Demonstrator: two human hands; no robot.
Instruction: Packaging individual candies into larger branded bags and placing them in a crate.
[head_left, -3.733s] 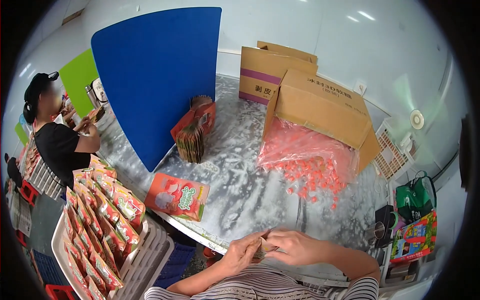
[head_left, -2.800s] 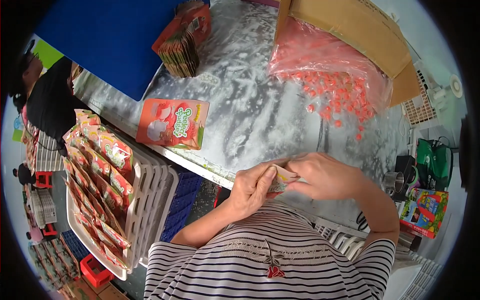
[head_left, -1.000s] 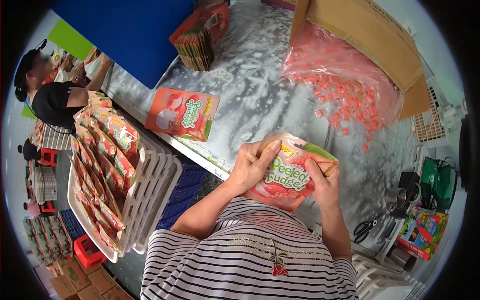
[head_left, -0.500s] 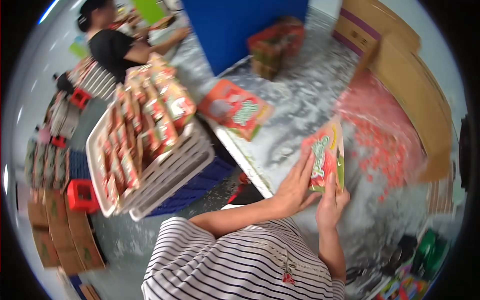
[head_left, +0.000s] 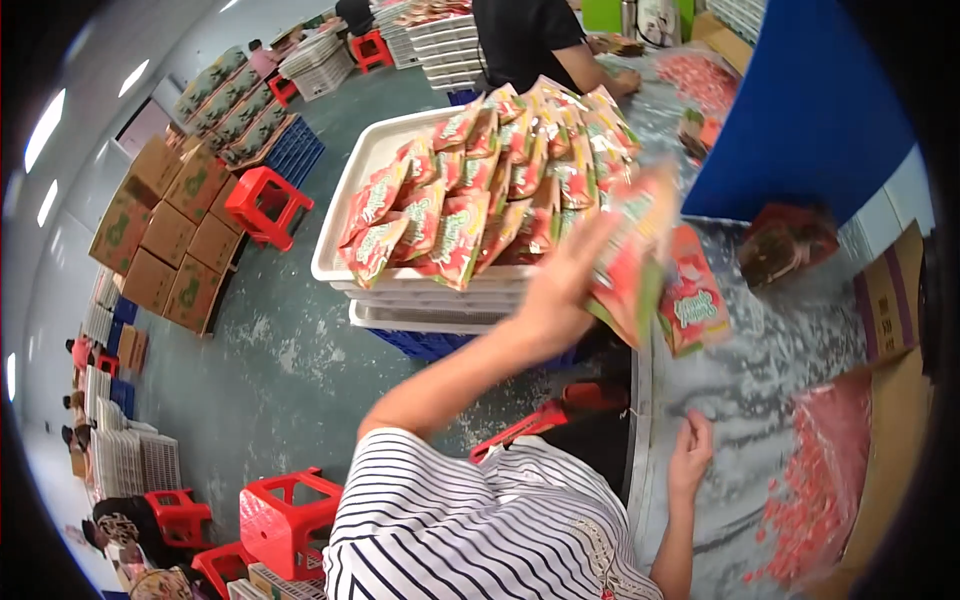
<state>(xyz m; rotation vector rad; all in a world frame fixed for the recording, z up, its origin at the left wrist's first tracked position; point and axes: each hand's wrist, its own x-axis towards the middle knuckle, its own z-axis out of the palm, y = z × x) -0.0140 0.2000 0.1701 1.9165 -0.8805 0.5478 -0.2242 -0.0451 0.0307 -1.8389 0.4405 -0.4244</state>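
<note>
My left hand (head_left: 555, 305) is closed on a red and green pouch (head_left: 632, 265), blurred by motion and held at the right edge of the white tray (head_left: 345, 215). Rows of similar filled pouches (head_left: 440, 225) lie overlapping in that tray, which tops a stack of trays. Another red pouch (head_left: 693, 300) lies on the table just right of the held one. Lower down, my right hand (head_left: 690, 455) hovers by the table's near side, its fingers curled in with nothing visible in them.
A blue panel (head_left: 790, 120) stands upright on the table. Beside it is a blurred bundle of pouches (head_left: 785, 245). Red pieces (head_left: 805, 510) spill from a clear bag near a cardboard box (head_left: 895, 420). A co-worker (head_left: 535, 45) sits beyond the tray. Red stools (head_left: 268, 205) and stacked cartons (head_left: 170, 235) stand left.
The view has swung left. My left hand has carried the pouch from over the table to the tray's edge. My right hand has let go of the pouch.
</note>
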